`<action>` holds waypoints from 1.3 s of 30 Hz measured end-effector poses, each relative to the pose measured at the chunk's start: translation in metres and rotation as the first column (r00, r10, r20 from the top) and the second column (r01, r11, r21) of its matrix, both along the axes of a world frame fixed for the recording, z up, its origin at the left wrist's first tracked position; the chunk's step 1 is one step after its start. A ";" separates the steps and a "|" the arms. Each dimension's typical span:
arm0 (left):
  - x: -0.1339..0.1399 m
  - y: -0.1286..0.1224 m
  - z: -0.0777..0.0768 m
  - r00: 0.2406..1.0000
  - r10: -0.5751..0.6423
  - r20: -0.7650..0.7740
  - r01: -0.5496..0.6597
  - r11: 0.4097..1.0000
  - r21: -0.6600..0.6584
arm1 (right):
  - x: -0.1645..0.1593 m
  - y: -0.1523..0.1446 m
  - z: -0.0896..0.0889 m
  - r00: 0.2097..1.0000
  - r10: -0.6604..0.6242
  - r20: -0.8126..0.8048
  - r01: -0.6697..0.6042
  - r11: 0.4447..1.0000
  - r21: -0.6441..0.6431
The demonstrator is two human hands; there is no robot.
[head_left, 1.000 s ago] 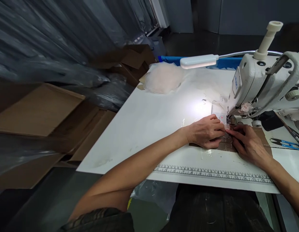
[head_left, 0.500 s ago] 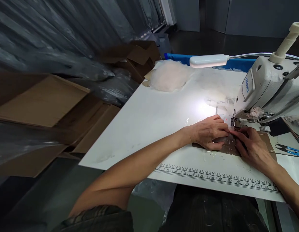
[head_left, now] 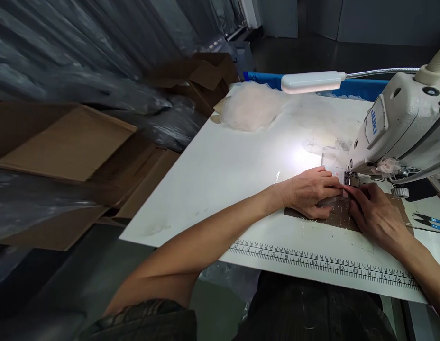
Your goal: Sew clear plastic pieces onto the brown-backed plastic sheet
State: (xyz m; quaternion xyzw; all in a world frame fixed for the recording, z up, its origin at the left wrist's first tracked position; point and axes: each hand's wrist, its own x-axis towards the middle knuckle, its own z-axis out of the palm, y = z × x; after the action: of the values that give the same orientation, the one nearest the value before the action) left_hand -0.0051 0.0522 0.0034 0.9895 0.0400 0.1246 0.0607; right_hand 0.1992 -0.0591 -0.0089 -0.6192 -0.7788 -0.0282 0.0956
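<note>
A thin, see-through piece of sheer fabric (head_left: 336,199) lies at the needle area of a white sewing machine (head_left: 390,125). My left hand (head_left: 312,193) is curled over the fabric from the left, fingers bent and closed on it. From the right, my right hand (head_left: 380,215) pinches the fabric's near edge, its fingertips meeting those of the left just in front of the presser foot (head_left: 348,178). Beneath both hands is a brown panel (head_left: 343,221) set in the white table (head_left: 206,199). Fingers hide much of the fabric.
A pile of pale sheer fabric (head_left: 252,106) rests at the table's far left. Above the tabletop hangs a lamp (head_left: 312,82). Blue thread snips (head_left: 433,222) lie at right. A printed ruler (head_left: 312,260) runs along the front edge. Cardboard boxes (head_left: 67,142) stand left.
The view has shifted slightly, so the machine sits a little farther right. Both hands keep nearly the same hold on the fabric at the presser foot.
</note>
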 end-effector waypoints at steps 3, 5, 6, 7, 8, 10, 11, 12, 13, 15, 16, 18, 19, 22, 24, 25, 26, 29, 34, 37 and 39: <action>0.001 -0.001 -0.001 1.000 0.016 0.002 -0.016 1.000 0.014 | -0.001 -0.002 0.000 1.000 0.012 -0.008 -0.012 1.000 0.027; 0.001 -0.002 -0.002 1.000 0.025 0.006 -0.025 0.999 0.029 | -0.001 -0.003 0.000 0.999 0.035 -0.025 -0.034 0.998 0.060; 0.002 -0.002 -0.003 1.000 0.031 0.005 -0.031 0.999 0.037 | -0.002 -0.004 0.000 0.999 0.044 -0.029 -0.042 0.996 0.075; 0.002 -0.003 -0.004 0.999 0.038 0.004 -0.038 0.998 0.045 | -0.002 -0.005 0.000 0.999 0.048 -0.026 -0.046 0.995 0.083; 0.002 -0.003 -0.004 0.999 0.046 0.003 -0.046 0.998 0.052 | -0.002 -0.005 0.000 0.999 0.045 -0.018 -0.043 0.996 0.082; 0.003 -0.003 -0.006 0.998 0.059 0.004 -0.059 0.996 0.068 | -0.003 -0.005 0.000 1.000 0.025 0.005 -0.025 0.998 0.050; 0.003 -0.003 -0.006 0.998 0.064 0.006 -0.064 0.995 0.075 | -0.003 -0.004 0.000 1.000 0.013 0.018 -0.013 1.000 0.025; 0.003 -0.002 -0.006 0.998 0.065 0.006 -0.066 0.994 0.082 | -0.003 -0.004 0.001 1.000 0.005 0.030 -0.005 1.000 -0.001; 0.003 -0.002 -0.006 0.998 0.066 0.004 -0.066 0.994 0.088 | -0.003 -0.003 0.001 0.999 0.003 0.041 -0.002 1.000 -0.022; 0.003 0.000 -0.006 0.998 0.068 -0.007 -0.067 0.993 0.100 | -0.003 -0.001 0.001 0.999 0.013 0.049 -0.010 0.999 -0.046; 0.003 0.000 -0.005 0.997 0.070 -0.015 -0.068 0.992 0.105 | -0.003 0.000 0.001 0.999 0.020 0.046 -0.017 0.999 -0.049; 0.003 0.001 -0.004 0.996 0.078 -0.031 -0.074 0.991 0.112 | -0.002 0.001 0.000 0.999 0.032 0.034 -0.031 0.999 -0.045; 0.003 0.002 -0.004 0.996 0.085 -0.037 -0.080 0.990 0.113 | -0.001 0.002 -0.001 0.999 0.036 0.028 -0.034 0.999 -0.041; 0.004 0.002 -0.003 0.993 0.110 -0.048 -0.104 0.988 0.115 | 0.004 0.003 -0.001 0.999 0.048 -0.014 -0.049 0.998 -0.040; 0.004 0.003 -0.003 0.991 0.124 -0.050 -0.118 0.986 0.122 | 0.010 0.004 0.002 0.993 0.064 -0.103 -0.068 0.997 -0.038; 0.004 0.003 -0.003 0.990 0.129 -0.051 -0.122 0.985 0.126 | 0.014 0.005 0.004 0.983 0.078 -0.169 -0.085 0.996 -0.036; 0.004 0.004 -0.003 0.990 0.132 -0.053 -0.125 0.984 0.129 | 0.018 0.006 0.007 0.966 0.089 -0.241 -0.101 0.994 -0.039; 0.005 0.005 -0.003 0.988 0.138 -0.064 -0.128 0.982 0.137 | 0.032 0.014 0.014 0.904 0.016 -0.426 -0.076 0.989 -0.125; 0.005 0.005 -0.002 0.984 0.156 -0.089 -0.142 0.979 0.149 | 0.041 0.021 0.021 0.831 -0.201 -0.519 0.033 0.949 -0.314; 0.005 0.005 -0.002 0.981 0.162 -0.110 -0.148 0.980 0.131 | 0.037 0.015 0.022 0.792 -0.144 -0.593 0.003 0.973 -0.232; 0.005 0.005 -0.002 0.978 0.172 -0.121 -0.159 0.981 0.111 | 0.035 0.010 0.019 0.766 -0.183 -0.616 0.069 0.976 -0.204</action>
State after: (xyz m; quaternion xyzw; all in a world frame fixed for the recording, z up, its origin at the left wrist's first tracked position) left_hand -0.0005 0.0575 0.0016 0.9905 0.1200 0.0666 -0.0028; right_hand 0.2347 -0.0489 0.0103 -0.6496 -0.6574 0.2410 0.2963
